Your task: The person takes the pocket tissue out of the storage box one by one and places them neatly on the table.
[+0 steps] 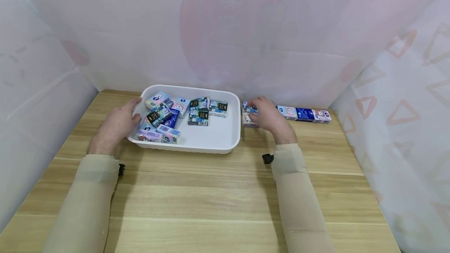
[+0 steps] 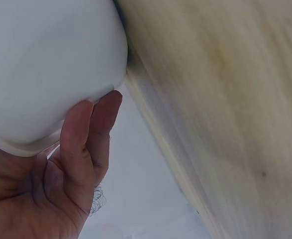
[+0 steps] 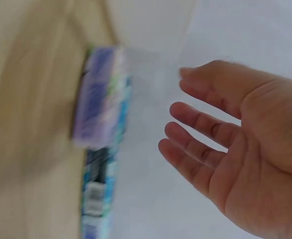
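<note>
My left hand (image 1: 117, 126) holds the left rim of a white plastic tray (image 1: 197, 149), its fingers against the outer wall in the left wrist view. Several small tissue packs lie jumbled in the tray's left half, among them a dark floral pack (image 1: 159, 114) and a dark blue pack (image 1: 172, 119). Beyond the tray's right side, my right hand (image 1: 272, 118) hovers over a row of packs with nothing in its fingers. A purple-sided pack (image 3: 97, 99) stands in front of the row's left end; the hand hides part of the row in the head view.
The row runs right along the back of the wooden table (image 1: 197, 202), with a blue pack (image 1: 304, 114) and a pink-and-white pack (image 1: 321, 116) at its far end. A pale printed cloth (image 1: 140, 30) hangs behind the table and at both sides.
</note>
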Action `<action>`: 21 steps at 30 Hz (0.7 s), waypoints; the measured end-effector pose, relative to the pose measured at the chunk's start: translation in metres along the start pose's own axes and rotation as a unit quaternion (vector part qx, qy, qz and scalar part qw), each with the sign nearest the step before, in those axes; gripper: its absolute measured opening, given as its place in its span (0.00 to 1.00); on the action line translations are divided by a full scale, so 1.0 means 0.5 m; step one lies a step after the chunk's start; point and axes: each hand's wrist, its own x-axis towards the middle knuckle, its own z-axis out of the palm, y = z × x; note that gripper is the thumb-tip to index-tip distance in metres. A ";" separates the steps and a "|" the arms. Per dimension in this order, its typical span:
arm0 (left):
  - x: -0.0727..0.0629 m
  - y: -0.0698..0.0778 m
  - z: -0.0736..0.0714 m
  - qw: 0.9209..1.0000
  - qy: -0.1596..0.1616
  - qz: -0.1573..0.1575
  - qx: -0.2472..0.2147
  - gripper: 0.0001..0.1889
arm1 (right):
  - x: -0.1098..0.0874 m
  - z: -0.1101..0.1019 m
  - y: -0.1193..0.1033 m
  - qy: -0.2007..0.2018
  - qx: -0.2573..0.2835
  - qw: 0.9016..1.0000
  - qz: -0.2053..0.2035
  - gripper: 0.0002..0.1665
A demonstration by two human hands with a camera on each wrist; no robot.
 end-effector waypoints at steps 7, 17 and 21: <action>0.002 0.002 0.000 1.000 -0.005 -0.007 -0.001 0.38 | -0.013 -0.002 -0.085 0.032 -0.002 0.998 -0.047 0.24; 0.004 -0.001 0.002 1.000 -0.005 -0.009 -0.001 0.39 | -0.013 0.057 -0.177 0.009 -0.038 0.993 -0.108 0.27; 0.006 -0.001 0.002 1.000 -0.004 -0.011 -0.003 0.39 | -0.015 0.076 -0.210 0.009 -0.039 0.990 -0.134 0.25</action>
